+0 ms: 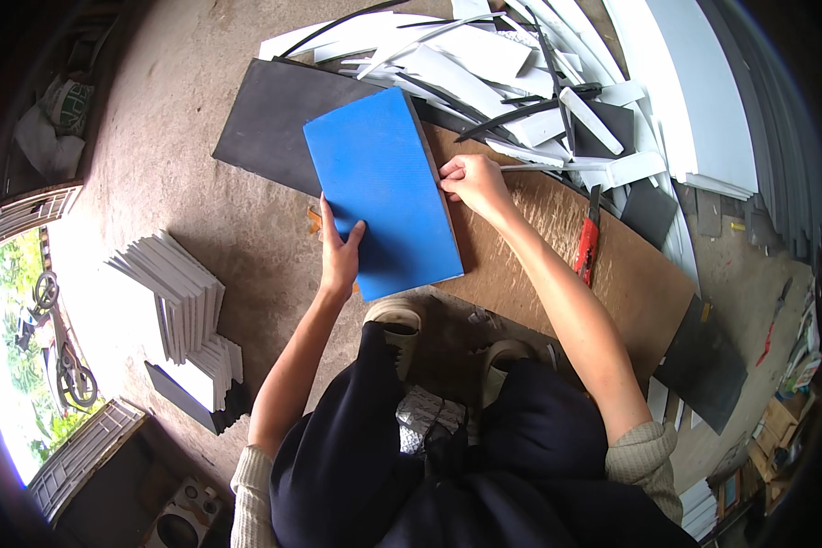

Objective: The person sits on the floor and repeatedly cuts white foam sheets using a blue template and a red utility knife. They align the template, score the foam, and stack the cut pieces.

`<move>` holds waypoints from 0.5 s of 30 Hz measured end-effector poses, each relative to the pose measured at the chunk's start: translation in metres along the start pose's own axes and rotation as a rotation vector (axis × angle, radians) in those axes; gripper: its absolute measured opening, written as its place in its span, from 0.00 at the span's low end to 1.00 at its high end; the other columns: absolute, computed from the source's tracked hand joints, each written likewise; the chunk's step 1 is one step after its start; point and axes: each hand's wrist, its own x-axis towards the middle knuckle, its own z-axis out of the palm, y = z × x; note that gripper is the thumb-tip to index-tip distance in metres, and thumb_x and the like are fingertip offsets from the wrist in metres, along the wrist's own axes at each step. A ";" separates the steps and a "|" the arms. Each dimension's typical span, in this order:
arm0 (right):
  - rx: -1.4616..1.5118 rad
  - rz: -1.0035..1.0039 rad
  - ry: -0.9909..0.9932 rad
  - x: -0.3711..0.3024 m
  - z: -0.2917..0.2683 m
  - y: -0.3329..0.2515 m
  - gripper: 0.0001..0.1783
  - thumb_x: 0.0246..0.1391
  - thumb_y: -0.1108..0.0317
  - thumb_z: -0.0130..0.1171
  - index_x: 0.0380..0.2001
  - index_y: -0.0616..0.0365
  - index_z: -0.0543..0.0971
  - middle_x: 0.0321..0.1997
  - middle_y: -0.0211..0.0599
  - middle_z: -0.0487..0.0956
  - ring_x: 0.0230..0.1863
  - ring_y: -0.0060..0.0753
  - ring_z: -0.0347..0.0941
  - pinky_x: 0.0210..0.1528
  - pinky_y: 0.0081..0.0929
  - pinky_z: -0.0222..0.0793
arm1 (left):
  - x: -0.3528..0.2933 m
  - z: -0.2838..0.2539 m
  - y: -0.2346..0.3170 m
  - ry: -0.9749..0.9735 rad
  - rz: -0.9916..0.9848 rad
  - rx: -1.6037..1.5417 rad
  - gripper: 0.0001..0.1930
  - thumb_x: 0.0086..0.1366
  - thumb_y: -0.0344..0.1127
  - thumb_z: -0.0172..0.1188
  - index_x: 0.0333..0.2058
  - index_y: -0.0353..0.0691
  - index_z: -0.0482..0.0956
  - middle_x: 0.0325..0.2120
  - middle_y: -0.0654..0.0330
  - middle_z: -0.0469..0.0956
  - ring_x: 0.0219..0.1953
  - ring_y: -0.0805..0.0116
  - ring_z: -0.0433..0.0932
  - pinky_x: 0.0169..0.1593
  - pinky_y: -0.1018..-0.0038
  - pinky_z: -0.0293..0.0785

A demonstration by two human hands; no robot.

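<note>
A rectangular blue board [384, 192] with a dark right edge is held tilted above the floor in front of me. My left hand [340, 251] grips its left side, thumb lying on the blue face and the other fingers at the edge, partly underneath. At the right edge of the board, my right hand [473, 185] has its fingers pinched together on the rim; the fingertips are partly hidden. Under and right of the board lies a scuffed brown wooden board [521, 242]. A red-handled cutter knife [588, 242] rests on it beside my right forearm. A dark grey sheet [283, 119] lies behind the blue board.
White and black offcut strips [484, 73] pile up at the far side. Stacked white panels [187, 297] stand on the floor at left. Tall white sheets [694, 91] lean at far right. A black sheet [703, 365] and another red-handled tool [776, 320] lie to the right.
</note>
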 end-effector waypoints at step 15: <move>0.008 0.030 -0.020 0.003 -0.002 0.000 0.09 0.39 0.79 0.60 0.29 0.66 0.77 0.24 0.41 0.79 0.22 0.25 0.75 0.24 0.19 0.72 | 0.003 -0.001 -0.002 -0.002 0.006 0.033 0.37 0.58 0.25 0.50 0.61 0.42 0.38 0.58 0.47 0.52 0.57 0.60 0.56 0.58 0.70 0.54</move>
